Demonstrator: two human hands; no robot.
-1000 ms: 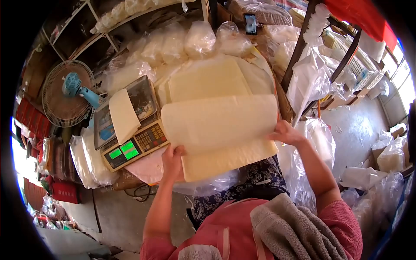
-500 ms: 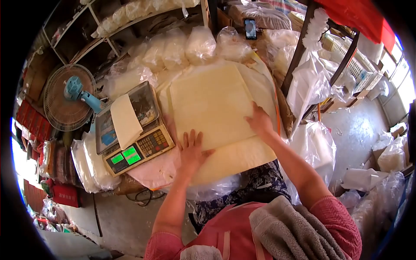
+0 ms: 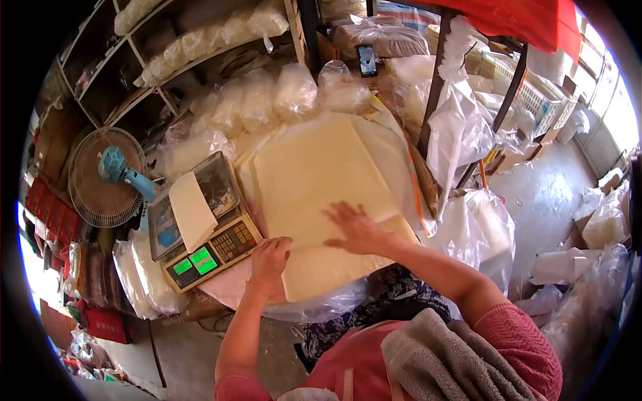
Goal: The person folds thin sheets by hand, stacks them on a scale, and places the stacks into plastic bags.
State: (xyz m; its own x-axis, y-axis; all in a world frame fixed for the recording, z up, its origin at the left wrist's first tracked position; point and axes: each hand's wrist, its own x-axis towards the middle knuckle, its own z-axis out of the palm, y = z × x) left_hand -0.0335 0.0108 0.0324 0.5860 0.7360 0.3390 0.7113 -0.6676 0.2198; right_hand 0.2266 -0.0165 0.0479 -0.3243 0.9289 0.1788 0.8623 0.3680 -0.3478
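Note:
A large pale yellow sheet [image 3: 321, 170] lies flat over the work table, with a crease or overlap line running across its near part. My right hand [image 3: 354, 230] rests palm down on it near that line, fingers spread and nothing held. At the sheet's left edge my left hand [image 3: 269, 259] has its fingers curled and closed over the edge; the thumb is hidden. Left of the sheet stands a digital scale [image 3: 237, 242] with lit green displays. A folded white sheet [image 3: 192, 210] lies on the scale's pan.
Bags of pale material [image 3: 294, 93] line the table's back. A fan [image 3: 107, 175] stands at the left. Behind are shelves [image 3: 144, 53] and a phone [image 3: 367, 61]. Plastic wrapping [image 3: 461, 127] hangs on a frame at right. White baskets [image 3: 535, 97] sit beyond it.
My right hand has moved from the sheet's right edge inward to its near middle. My left hand, flat and spread before, has shifted slightly left and curled. The view has tilted slightly.

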